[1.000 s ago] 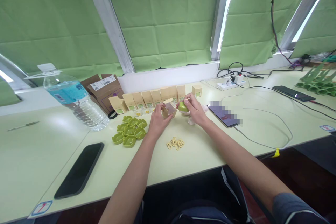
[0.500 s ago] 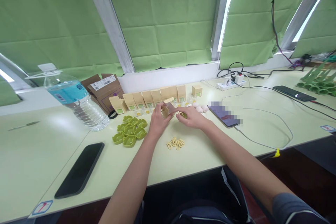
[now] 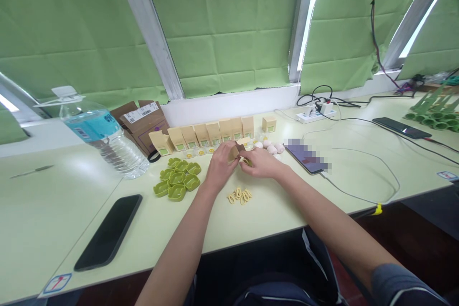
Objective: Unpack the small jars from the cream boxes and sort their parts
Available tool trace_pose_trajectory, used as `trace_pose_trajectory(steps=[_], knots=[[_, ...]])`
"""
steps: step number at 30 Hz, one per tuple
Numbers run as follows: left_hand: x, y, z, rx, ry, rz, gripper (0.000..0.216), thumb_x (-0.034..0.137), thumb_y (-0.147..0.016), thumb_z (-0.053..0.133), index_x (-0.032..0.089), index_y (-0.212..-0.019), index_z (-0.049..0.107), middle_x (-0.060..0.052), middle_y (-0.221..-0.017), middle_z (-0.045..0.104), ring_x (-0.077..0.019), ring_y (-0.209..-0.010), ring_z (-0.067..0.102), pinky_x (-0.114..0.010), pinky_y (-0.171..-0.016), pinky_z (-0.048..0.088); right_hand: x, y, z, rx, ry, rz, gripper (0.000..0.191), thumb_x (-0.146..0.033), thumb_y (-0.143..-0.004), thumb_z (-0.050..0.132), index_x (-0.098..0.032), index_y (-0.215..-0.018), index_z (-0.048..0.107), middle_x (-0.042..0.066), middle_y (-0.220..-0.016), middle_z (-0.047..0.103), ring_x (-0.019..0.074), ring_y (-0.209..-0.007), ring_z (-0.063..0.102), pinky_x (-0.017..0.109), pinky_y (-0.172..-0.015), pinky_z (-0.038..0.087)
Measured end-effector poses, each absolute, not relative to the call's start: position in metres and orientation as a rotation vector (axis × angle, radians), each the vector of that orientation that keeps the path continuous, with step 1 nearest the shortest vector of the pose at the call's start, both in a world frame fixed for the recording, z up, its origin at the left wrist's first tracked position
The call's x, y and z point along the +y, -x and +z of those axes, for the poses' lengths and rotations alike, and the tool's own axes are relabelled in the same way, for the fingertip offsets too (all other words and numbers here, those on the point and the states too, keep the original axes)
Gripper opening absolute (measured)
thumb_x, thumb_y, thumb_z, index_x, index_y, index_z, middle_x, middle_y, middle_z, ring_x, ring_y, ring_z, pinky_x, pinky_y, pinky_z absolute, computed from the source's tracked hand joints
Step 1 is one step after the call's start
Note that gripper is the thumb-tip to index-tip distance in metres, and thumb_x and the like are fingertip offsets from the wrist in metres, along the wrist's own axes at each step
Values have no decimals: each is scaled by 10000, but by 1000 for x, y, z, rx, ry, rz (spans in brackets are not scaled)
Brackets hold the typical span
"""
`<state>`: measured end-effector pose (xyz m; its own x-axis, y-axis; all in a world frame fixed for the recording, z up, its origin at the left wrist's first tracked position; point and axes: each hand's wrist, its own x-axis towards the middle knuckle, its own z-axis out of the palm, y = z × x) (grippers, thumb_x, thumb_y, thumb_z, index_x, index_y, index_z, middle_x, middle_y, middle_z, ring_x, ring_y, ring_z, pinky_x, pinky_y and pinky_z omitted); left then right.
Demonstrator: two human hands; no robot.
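My left hand (image 3: 221, 166) is closed around a small cardboard box (image 3: 234, 151) with its top flap up. My right hand (image 3: 264, 163) meets the box from the right, its fingers closed on a small green piece (image 3: 247, 162), partly hidden, that resembles the green cups on the table. To the left of my left hand lie several green cups (image 3: 177, 178) in a cluster. Small cream-coloured loops (image 3: 240, 195) lie on the table in front of my hands. Behind them stands a row of small kraft boxes (image 3: 193, 137). Pinkish-white balls (image 3: 274, 148) sit just beyond my right hand.
A large water bottle (image 3: 103, 138) and an open brown carton (image 3: 145, 126) stand at the left. A black phone (image 3: 109, 232) lies near the front edge. To the right are a lit phone (image 3: 306, 155), its white cable and a power strip (image 3: 315, 112).
The box has tipped and shifted slightly right between my hands. My right fingers have drawn in with the green piece, against the box's opening.
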<state>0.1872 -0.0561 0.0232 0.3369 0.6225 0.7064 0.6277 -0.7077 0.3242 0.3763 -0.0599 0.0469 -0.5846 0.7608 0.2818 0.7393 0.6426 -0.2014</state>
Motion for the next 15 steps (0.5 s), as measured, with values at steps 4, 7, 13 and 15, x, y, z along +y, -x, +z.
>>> trace_pose_trajectory(steps=[4,7,13,15], knots=[[-57,-188,24,-1148,2548,-1326,353,199,-902,591,245,-1246,525,-100,-1321,598,-249,-1269,548,-455,-1057,458,-60,-375,46,-2533,1236,72,273,-320,-942,456,-174,-987,682,79,-804,724,208,-681,611,292,-600,302],[-56,-188,23,-1162,2534,-1316,381,194,-889,607,249,-1257,527,-95,-1322,600,-246,-1270,548,-446,-1058,457,-59,-375,46,-2517,1234,83,267,-305,-942,452,-175,-973,683,77,-821,728,205,-693,612,293,-603,302],[-55,-188,22,-1169,2529,-1307,391,168,-863,633,242,-1234,533,-90,-1301,620,-251,-1258,558,-448,-1050,458,-58,-375,46,-2492,1253,66,266,-315,-946,451,-177,-978,676,76,-845,738,213,-717,635,294,-595,305],[-55,-188,23,-1166,2526,-1296,374,180,-876,625,244,-1234,537,-93,-1305,621,-253,-1261,560,-455,-1053,457,-58,-374,46,-2508,1291,64,275,-334,-950,456,-173,-993,675,86,-843,738,224,-727,648,295,-601,325]])
